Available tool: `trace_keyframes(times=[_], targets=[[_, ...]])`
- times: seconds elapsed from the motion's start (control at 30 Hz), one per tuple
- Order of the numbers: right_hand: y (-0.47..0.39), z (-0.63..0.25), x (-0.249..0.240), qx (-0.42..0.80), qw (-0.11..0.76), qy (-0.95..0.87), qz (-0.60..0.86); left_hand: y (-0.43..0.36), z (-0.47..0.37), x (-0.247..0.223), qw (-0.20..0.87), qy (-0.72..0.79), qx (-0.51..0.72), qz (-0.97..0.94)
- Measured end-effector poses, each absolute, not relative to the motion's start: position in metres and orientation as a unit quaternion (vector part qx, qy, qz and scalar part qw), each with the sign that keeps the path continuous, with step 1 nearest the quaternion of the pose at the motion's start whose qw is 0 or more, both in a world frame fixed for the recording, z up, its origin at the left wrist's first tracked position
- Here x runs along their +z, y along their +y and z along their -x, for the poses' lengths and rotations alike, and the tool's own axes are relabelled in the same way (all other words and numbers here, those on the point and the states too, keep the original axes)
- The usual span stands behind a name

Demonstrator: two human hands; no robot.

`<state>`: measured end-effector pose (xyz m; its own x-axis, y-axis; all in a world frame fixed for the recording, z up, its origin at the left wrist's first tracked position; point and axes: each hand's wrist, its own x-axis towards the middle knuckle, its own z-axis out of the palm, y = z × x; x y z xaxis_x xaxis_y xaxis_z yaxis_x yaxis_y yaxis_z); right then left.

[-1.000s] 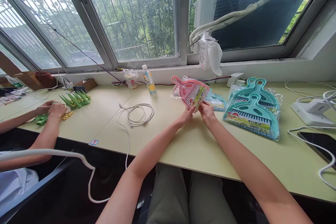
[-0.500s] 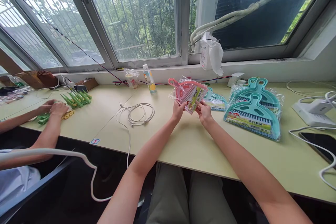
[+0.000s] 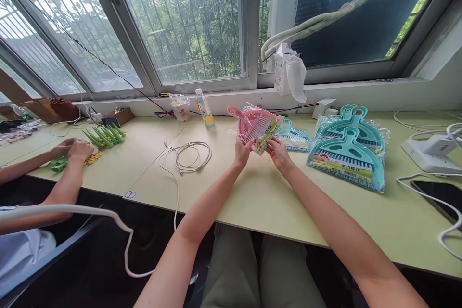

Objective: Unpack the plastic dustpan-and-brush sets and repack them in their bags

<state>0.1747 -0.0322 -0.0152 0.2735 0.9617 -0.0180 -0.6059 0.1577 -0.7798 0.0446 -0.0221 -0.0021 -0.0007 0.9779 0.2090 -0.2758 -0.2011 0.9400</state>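
Note:
A pink dustpan and brush set (image 3: 249,125), wrapped in clear plastic with a printed label, is held up above the table in both hands. My left hand (image 3: 243,152) grips its lower left edge. My right hand (image 3: 279,152) has its fingers closed on the lower right, by the label. The pink handle points up and to the left. Behind my right hand lies a turquoise set (image 3: 294,137), partly covered from view. Farther right, several wrapped turquoise dustpan and brush sets (image 3: 348,159) lie overlapping on the table.
A coiled white cable (image 3: 193,156) and a drink bottle (image 3: 205,109) are left of my hands. At far left, a co-worker's hands (image 3: 80,150) handle green pieces beside a green spiky item (image 3: 104,137). A phone (image 3: 438,198) and power strip (image 3: 426,156) sit at right.
The pink set has tilted and shifted slightly left, so its label and bristles face me a little differently. Both hands keep their grip on it.

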Motion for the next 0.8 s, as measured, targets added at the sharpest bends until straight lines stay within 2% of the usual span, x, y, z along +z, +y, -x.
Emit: trace_keyframes(times=[0.3, 0.57, 0.8], targets=[[-0.033, -0.174, -0.017, 0.53, 0.737, -0.249, 0.337, -0.026, -0.044, 0.003, 0.549, 0.358, 0.585, -0.478], [-0.034, -0.175, -0.016, 0.539, 0.735, -0.236, 0.337, -0.022, -0.046, -0.002, 0.495, 0.363, 0.595, -0.518], [-0.036, -0.173, -0.014, 0.56, 0.716, -0.268, 0.319, -0.015, -0.043, -0.007, 0.495, 0.367, 0.603, -0.506]])
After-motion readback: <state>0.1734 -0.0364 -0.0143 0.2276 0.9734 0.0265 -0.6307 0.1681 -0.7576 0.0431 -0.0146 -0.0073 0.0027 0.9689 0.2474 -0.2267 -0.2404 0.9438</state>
